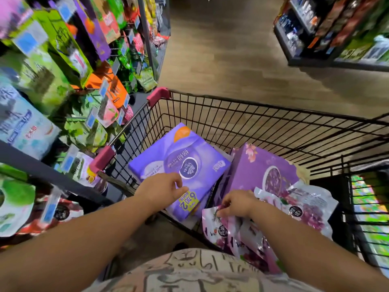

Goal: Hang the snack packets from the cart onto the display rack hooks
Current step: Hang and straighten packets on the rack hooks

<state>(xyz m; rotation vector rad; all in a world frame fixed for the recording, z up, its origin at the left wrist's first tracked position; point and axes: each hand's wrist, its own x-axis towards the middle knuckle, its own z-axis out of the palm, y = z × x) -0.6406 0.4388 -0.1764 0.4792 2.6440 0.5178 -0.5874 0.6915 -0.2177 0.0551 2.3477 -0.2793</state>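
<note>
Pinching a purple-and-white plastic snack packet (223, 230) by its top with your right hand (235, 204), packet lying in the black wire cart (263, 127), your left hand (162, 188) relaxed, empty, over a purple tissue pack (179, 157)

The person wears a pale shirt (200, 272) printed with dark sketchy lines, forearms (84, 232) bare.

There was 1 wire cart (252, 104) w/ 2 pink corner guards (159, 94). Inside were 1 Vinda tissue pack (179, 157), 1 purple box (252, 171) & min. 3 snack pkts (223, 230) (overlapped, exact no. unclear). 2 hands: left hand (162, 188), right hand (235, 204). Display rack (145, 34) pkts were too blurred to count.
</note>
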